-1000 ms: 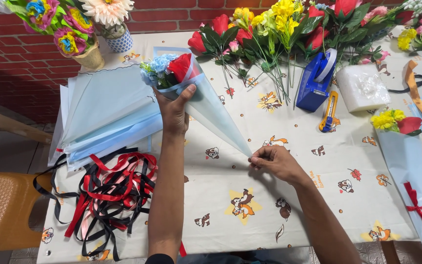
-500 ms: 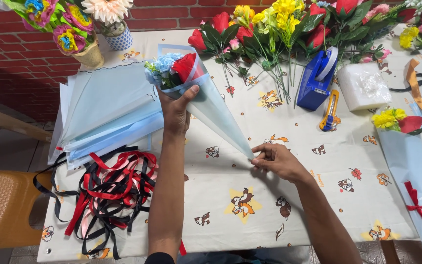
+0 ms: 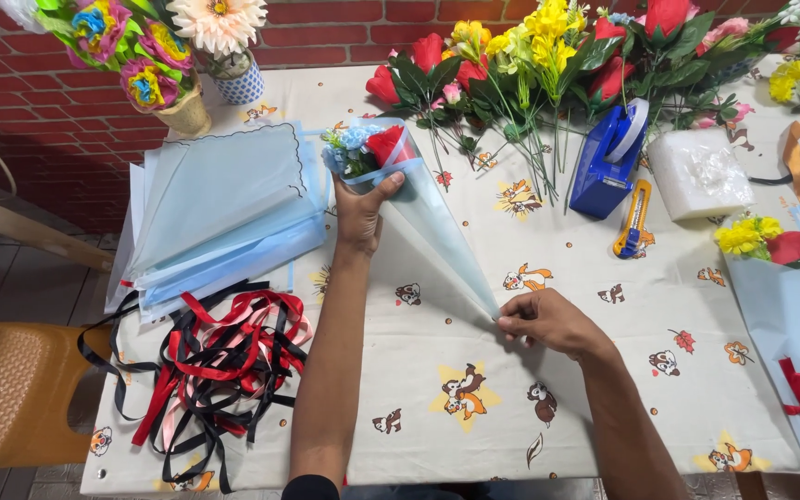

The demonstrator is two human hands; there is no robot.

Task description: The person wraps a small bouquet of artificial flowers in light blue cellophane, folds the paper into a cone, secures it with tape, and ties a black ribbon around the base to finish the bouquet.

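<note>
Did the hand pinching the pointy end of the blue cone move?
No. The right hand pinches the blue cone tip at the same spot, just above the printed star on the tablecloth.

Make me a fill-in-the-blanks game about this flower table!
1. The left hand grips the wide end of the ____-shaped pale blue wrap.
2. The right hand pinches the wrap's ____.
3. Beside the blue tape dispenser lies a ____ box cutter.
4. The ribbon pile is red, pink and ____.

Missing words: cone; tip; yellow; black
</note>
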